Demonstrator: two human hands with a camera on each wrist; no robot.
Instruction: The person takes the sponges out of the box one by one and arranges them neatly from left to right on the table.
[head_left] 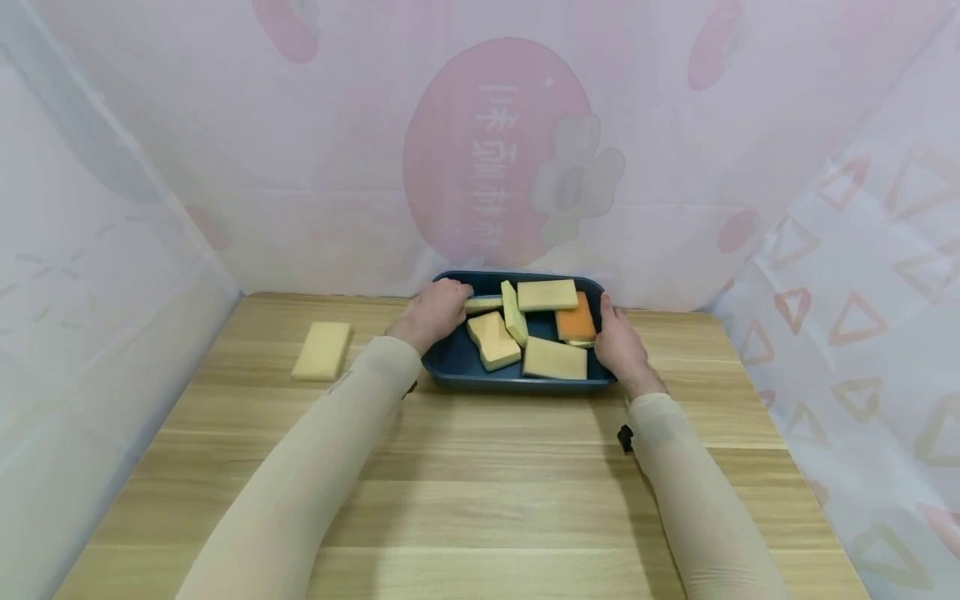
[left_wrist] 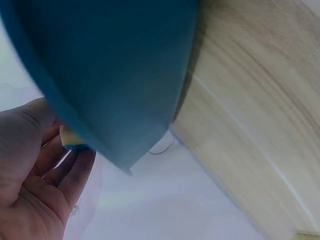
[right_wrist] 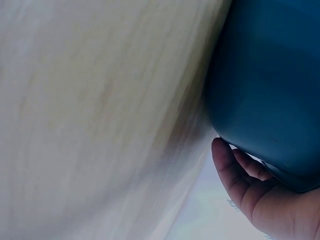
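My left hand (head_left: 433, 314) curls over the left rim of the dark blue tray (head_left: 457, 360) at centre frame, and my right hand (head_left: 617, 342) grips its right rim, so the tray sits squarely between my hands with its long axis running left to right. It holds several yellow sponges (head_left: 553, 358) and an orange sponge (head_left: 576, 317). A lone yellow sponge (head_left: 322, 351) lies on the wooden table (head_left: 480, 483) well left, nearer my left hand
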